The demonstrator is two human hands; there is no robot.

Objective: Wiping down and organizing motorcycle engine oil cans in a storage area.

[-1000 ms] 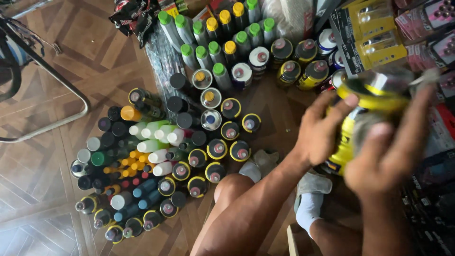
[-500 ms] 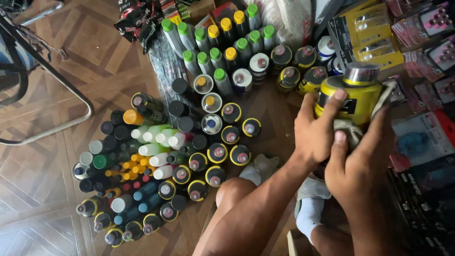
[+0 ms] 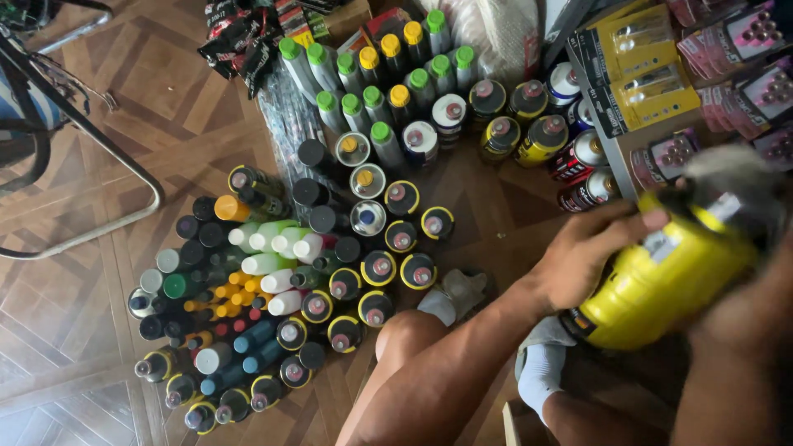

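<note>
A large yellow spray can (image 3: 661, 281) with a black base lies tilted in front of me at the right, its top end blurred and pointing up right. My left hand (image 3: 591, 252) grips the can's left side, fingers spread over its body. Close to the camera at the lower right, my right hand (image 3: 743, 330) is badly blurred and lies against the can's right side. A grey blur (image 3: 727, 169) sits at the can's top end; I cannot tell whether it is a cap or a cloth.
Several spray cans stand packed on the wooden floor (image 3: 99, 363), black-and-yellow ones (image 3: 380, 268) in the middle and green- and yellow-capped ones (image 3: 372, 83) at the back. A metal chair frame (image 3: 91, 140) is at the left and racks of packaged goods (image 3: 652, 83) at the right. My knee (image 3: 413, 339) and white-socked foot (image 3: 541, 372) are below.
The yellow can has tipped from upright to slanted and has come lower and closer to the camera. Both hands moved with it, the right hand sliding to the lower right.
</note>
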